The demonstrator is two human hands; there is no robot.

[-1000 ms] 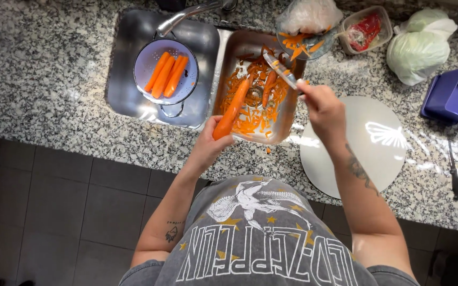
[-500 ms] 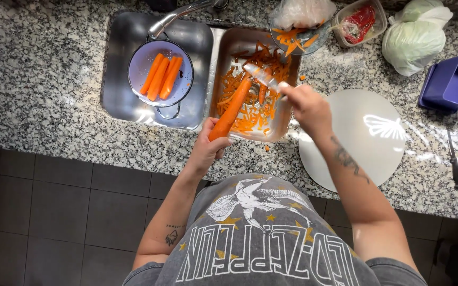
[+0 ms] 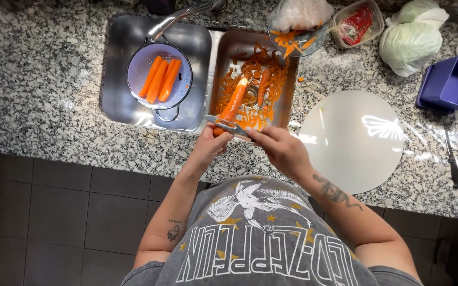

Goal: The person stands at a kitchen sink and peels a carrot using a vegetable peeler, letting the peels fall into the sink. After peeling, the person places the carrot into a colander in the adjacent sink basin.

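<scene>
My left hand grips the near end of an orange carrot, which slants away over the right sink basin. My right hand holds a metal peeler laid across the carrot's near end, close to my left fingers. Orange peelings and another carrot piece lie on the basin floor below.
A blue colander with peeled carrots sits in the left basin under the tap. On the granite counter lie a round white board, a knife, a blue tub, a bagged cabbage and a tray of peelings.
My right hand has drawn the peeler from the far end of the carrot back toward me, down to the near end beside my left hand. The camera view has shifted slightly.
</scene>
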